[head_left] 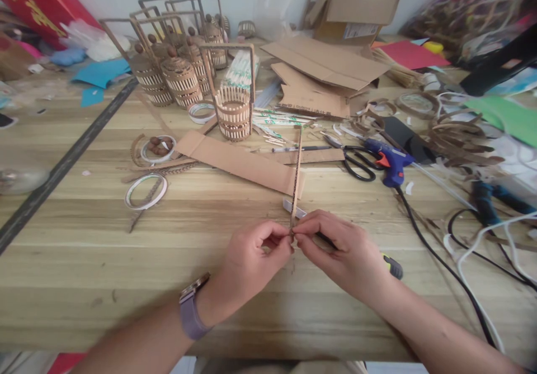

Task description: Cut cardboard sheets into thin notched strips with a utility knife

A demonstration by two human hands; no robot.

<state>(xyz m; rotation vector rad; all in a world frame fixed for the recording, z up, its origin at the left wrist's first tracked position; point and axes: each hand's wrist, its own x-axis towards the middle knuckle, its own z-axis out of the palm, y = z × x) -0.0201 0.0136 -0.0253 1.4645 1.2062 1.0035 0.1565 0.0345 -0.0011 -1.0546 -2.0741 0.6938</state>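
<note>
A narrow cardboard strip (297,175) stands out away from me over the table, its near end pinched between the fingertips of both hands. My left hand (260,251), with a watch (195,307) on its wrist, closes on it from the left. From the other side my right hand (335,245) grips the same end with thumb and forefinger. Under the right hand lies a utility knife (392,266), its blade end showing past the strip and its middle hidden. Just beyond the hands rests a flat cardboard piece (239,159).
Behind stand an open small basket (232,114) with a tall handle and several lidded ones (182,83). Black scissors (358,161) and a blue glue gun (394,161) lie right, trailing cords. Tape rolls (146,190) sit left; cardboard sheets (323,64) are stacked at the back.
</note>
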